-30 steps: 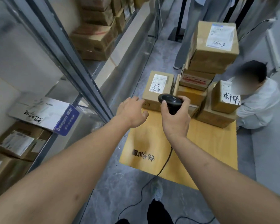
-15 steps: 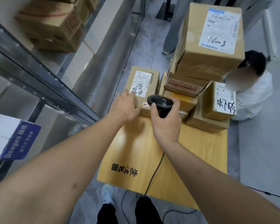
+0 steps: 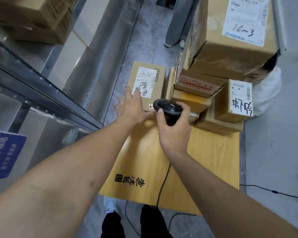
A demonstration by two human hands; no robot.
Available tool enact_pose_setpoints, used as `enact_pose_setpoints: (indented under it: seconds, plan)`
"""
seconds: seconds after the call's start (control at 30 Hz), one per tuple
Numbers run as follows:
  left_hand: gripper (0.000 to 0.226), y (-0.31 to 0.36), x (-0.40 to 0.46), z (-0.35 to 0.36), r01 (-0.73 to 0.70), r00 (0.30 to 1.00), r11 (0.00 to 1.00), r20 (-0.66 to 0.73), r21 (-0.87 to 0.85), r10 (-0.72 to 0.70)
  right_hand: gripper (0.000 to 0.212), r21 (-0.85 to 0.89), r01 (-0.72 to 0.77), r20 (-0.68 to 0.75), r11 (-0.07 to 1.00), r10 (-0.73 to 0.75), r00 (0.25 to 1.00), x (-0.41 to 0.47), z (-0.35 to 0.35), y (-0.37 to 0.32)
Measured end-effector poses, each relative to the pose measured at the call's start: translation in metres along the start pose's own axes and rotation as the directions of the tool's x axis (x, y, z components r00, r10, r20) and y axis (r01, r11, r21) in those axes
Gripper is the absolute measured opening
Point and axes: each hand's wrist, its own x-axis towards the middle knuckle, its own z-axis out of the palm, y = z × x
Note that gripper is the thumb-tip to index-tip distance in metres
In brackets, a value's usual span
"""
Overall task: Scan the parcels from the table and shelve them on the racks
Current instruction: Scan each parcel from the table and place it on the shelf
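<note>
The flat cardboard parcel [image 3: 147, 86] lies at the far left corner of the wooden table [image 3: 205, 162], its white shipping label [image 3: 145, 82] facing up with handwriting across it. The left hand [image 3: 132, 107] rests on the parcel's near left part, fingers straight and spread, with fingertips on the label's lower edge and the outer fingers reaching past the parcel's left side. Just beside it, the right hand [image 3: 172, 133] grips a black handheld barcode scanner [image 3: 167, 109], fingers and thumb curled round its body, the scanner head hovering over the parcel's near right corner. The scanner's black cable [image 3: 163, 184] runs back across the table to its near edge and down to the floor.

Along the far edge to the right stands a stack of cardboard boxes [image 3: 196, 93], topped by a large box [image 3: 230, 35] with a label marked by hand. At the far right corner a small labelled box [image 3: 236, 100] sits on a lower, wider one.

Left of the table runs a metal rack [image 3: 46, 93], with cardboard boxes [image 3: 33, 19] on an upper shelf. Beyond the stack a person in white [image 3: 268, 86] crouches, and grey-trousered legs [image 3: 179, 19] stand on the floor farther off.
</note>
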Motion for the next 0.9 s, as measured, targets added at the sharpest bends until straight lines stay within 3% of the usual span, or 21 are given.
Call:
enact_pose_setpoints:
  seconds: [0.23,0.5,0.8,0.9]
  plan:
    - [0.143,0.003,0.003,0.008,0.084,0.996,0.994,0.030,-0.068,-0.083,0.054,-0.021,-0.004,-0.001,1.000,0.004,1.000,-0.003,-0.004,0.003]
    - [0.145,-0.011,-0.017,0.011,0.121,0.993,0.993,-0.004,0.005,-0.121,0.052,-0.039,-0.007,0.013,0.999,0.008,1.000,-0.009,-0.008,0.006]
    - [0.163,-0.068,-0.084,0.003,0.151,0.958,0.972,0.216,0.180,-0.188,0.049,-0.017,-0.026,0.022,1.000,0.026,0.999,-0.043,0.014,0.002]
    - [0.163,-0.083,-0.105,0.000,0.156,0.932,0.974,0.301,0.164,-0.200,0.050,-0.020,-0.041,0.031,0.999,0.041,0.999,-0.056,0.020,0.003]
